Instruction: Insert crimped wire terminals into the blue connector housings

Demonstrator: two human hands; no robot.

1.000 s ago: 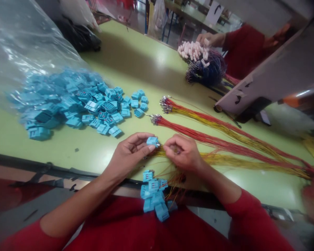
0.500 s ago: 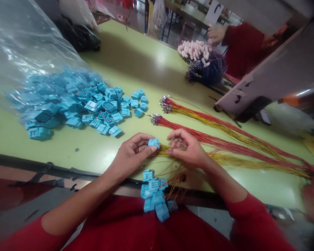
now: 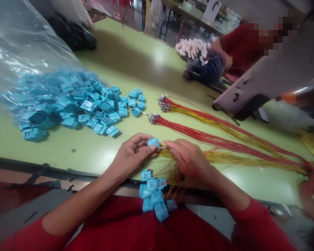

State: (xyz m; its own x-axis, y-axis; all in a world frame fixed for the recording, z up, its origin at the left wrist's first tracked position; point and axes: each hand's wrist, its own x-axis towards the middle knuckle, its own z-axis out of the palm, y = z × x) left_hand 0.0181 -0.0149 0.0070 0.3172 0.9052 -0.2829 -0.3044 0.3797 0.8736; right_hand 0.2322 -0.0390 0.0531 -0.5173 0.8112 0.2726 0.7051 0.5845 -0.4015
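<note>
Between the thumb and fingers of my left hand (image 3: 136,153) is a light blue connector housing (image 3: 153,142), its right end facing my other hand. My right hand (image 3: 187,155) pinches a thin wire whose metal terminal (image 3: 162,147) points at that end, close beside it. Yellow wires (image 3: 217,157) run along the table behind and below my right hand. Several blue housings with wires in them (image 3: 154,193) hang over the table's front edge, against my red clothing. Two bundles of red wires (image 3: 188,130) with metal terminals lie just beyond my hands.
A large pile of blue housings (image 3: 94,104) spills from a clear plastic bag (image 3: 23,42) at the left. Farther back are pink-white connectors (image 3: 192,48) on dark blue wires (image 3: 211,68), with another person's red sleeve (image 3: 238,45) behind. A grey panel (image 3: 264,73) stands at the right.
My right hand has closed from loosely curled fingers into a pinch and turned over. A wire terminal now shows at its fingertips near the housing. My left hand keeps its hold.
</note>
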